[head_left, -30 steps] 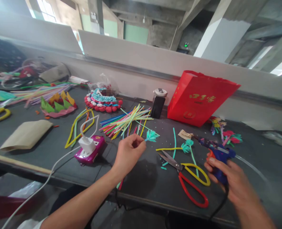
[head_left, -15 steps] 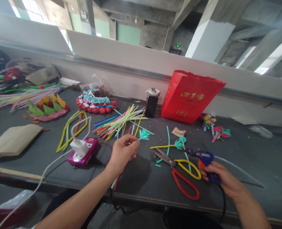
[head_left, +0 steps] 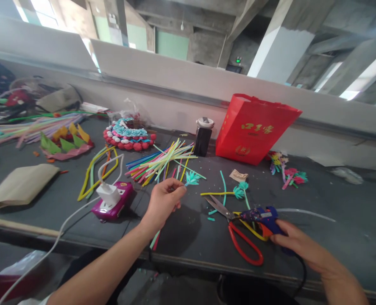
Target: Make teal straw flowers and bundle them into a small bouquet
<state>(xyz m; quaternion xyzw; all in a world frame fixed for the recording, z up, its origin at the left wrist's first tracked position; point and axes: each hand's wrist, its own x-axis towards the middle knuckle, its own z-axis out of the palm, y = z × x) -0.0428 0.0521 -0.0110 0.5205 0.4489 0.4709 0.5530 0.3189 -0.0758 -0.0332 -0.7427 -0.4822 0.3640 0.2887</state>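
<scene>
Pinched in the fingers of my left hand point(head_left: 167, 198) is a small teal flower point(head_left: 192, 178), its petals pointing right, above the dark table. My right hand point(head_left: 297, 239) grips a blue hot glue gun point(head_left: 268, 217) by its handle. The nozzle points left, and a clear glue stick point(head_left: 311, 213) trails from the back. Beneath the gun lie scissors point(head_left: 243, 245) with one red and one yellow handle, blades apart; the gun partly covers the yellow loop. Just behind the scissors are two more teal flowers point(head_left: 239, 192), one on a yellow stem.
A pile of coloured strips point(head_left: 162, 163) lies behind my left hand. Left of it sits a purple power socket point(head_left: 113, 203) with a white plug. At the back stand a phone point(head_left: 202, 142) against a cup and a red bag point(head_left: 257, 129). Colourful flowers point(head_left: 289, 171) lie right of the bag.
The glue gun in my right hand has moved left and slightly nearer, now over the yellow scissor handle. My left hand with the flower has hardly moved.
</scene>
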